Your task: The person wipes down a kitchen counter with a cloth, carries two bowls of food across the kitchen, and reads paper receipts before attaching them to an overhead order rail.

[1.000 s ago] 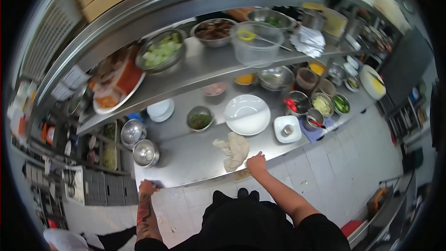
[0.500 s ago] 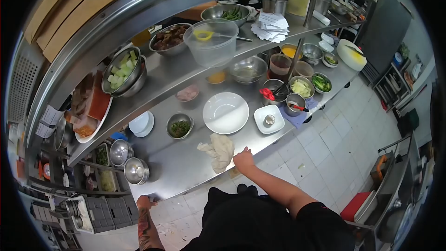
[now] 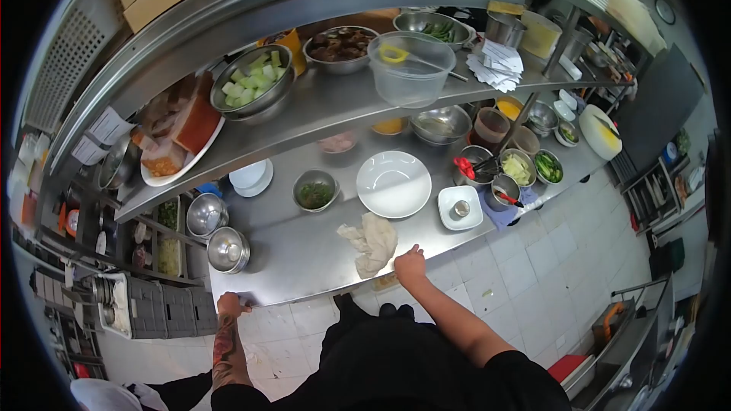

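My left hand (image 3: 231,304) is closed over the front left corner of the steel table (image 3: 289,266). Further right, my right hand (image 3: 411,265) grips the same front edge with curled fingers. Just left of it lies a crumpled beige cloth (image 3: 371,245), apart from the fingers. Behind the cloth is a large white plate (image 3: 394,184) with nothing on it. A square white dish (image 3: 460,209) holding a small metal cup sits to the right. A metal bowl of chopped green herbs (image 3: 315,192) stands left of the plate.
A steel shelf (image 3: 320,122) spans above the table, carrying a clear plastic tub (image 3: 411,68), a bowl of cut green vegetable (image 3: 253,84) and meat. Stacked metal bowls (image 3: 228,250) stand at left. Another person (image 3: 106,394) is at lower left, beside a grey crate (image 3: 164,308).
My view has shifted, so the table and shelf appear further right. Both hands stay at the table edge. Another person has come into view at lower left.
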